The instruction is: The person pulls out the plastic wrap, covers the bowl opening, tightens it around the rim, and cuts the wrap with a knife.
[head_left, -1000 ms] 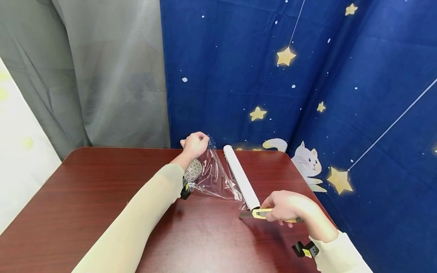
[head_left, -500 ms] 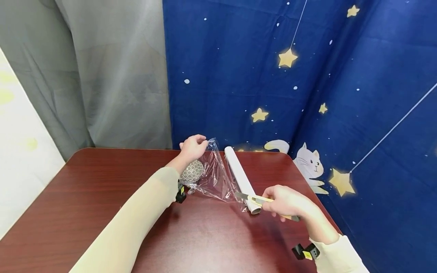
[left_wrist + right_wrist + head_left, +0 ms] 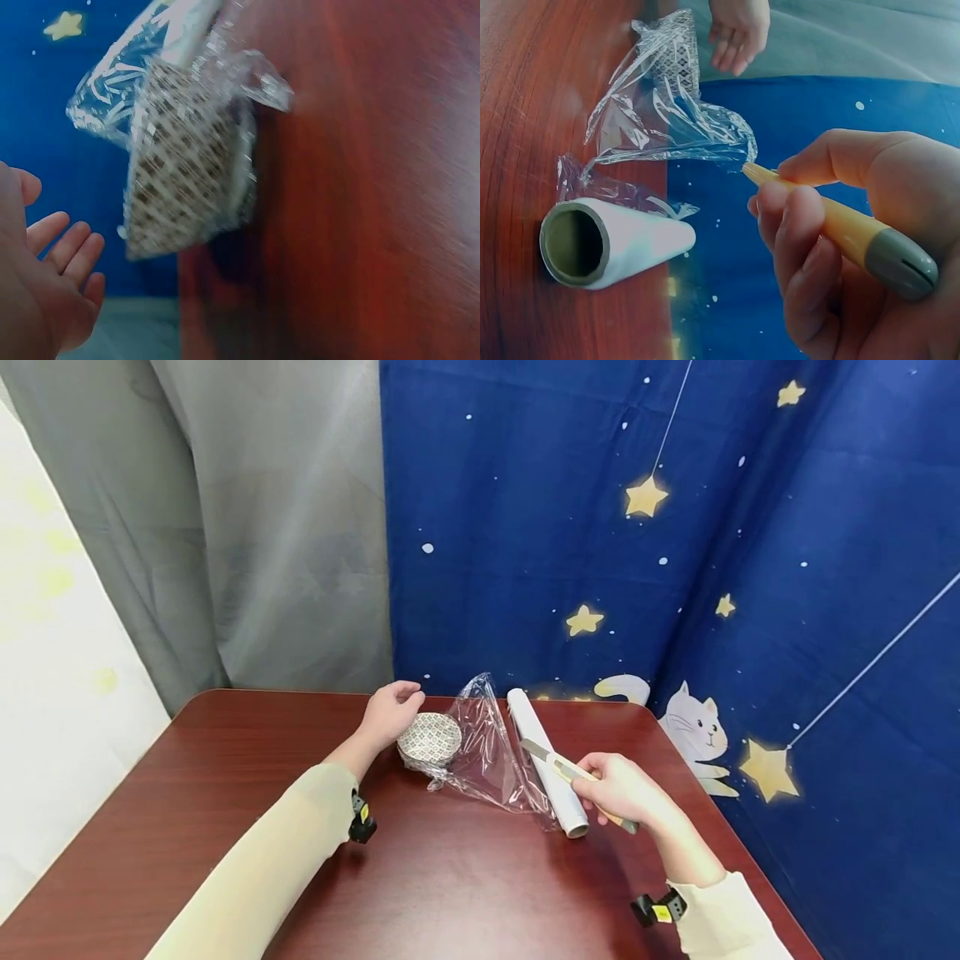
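Observation:
A patterned bowl [image 3: 430,739] sits toward the back of the table, and clear cling film [image 3: 487,764] clings around it and stretches toward a white cling film roll [image 3: 542,750]. My left hand [image 3: 388,717] hovers by the bowl's left side; in the left wrist view its fingers are loosely bent, apart from the bowl and holding nothing. With my right hand [image 3: 624,792] I grip a yellow utility knife [image 3: 844,221], its blade [image 3: 535,748] out and appearing over the roll. Whether the blade touches the roll cannot be told.
The reddish-brown table [image 3: 450,877] ends just behind the bowl and roll. Behind it hang a grey curtain [image 3: 300,543] and a blue star-patterned curtain [image 3: 510,543]. The roll's hollow near end faces me in the right wrist view.
My left hand has let go of the cling film and moved left, uncovering the bowl to view. The knife has risen from beside the roll's near end, its blade now pointing farther back.

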Tool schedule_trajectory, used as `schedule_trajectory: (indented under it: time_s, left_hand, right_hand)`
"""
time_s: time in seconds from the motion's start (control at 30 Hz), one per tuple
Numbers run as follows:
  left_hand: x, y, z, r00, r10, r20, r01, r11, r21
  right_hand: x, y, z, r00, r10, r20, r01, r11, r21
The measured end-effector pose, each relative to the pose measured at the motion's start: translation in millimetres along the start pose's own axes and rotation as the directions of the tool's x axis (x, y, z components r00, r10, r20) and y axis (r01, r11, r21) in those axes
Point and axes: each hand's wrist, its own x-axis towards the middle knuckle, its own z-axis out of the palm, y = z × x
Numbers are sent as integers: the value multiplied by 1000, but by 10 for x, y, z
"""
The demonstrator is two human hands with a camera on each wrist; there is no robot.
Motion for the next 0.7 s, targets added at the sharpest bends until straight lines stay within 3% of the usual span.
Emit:
schedule_trajectory:
  time_s: [0.23,0.43,0.53,0.7]
  left_hand:
    - [-178,-264,-28,999,-32,11,33,996,-79]
    - [-317,-387,23,986,-29,165,55,986,-155]
    - [-380,-470,47,971,-21,239,42,996,-83]
    - [-449,-601,69,961,-6,277,-1,1000,25]
  right_hand:
    - [120,-41,89,999,18,-51,-17,1000,27]
    - [197,-54,125,994,29,-107,-21,996,82]
    - [238,-61,147,990,11,-140,7,991,130]
    - [336,-92,193,983,-14,-185,66,958,279]
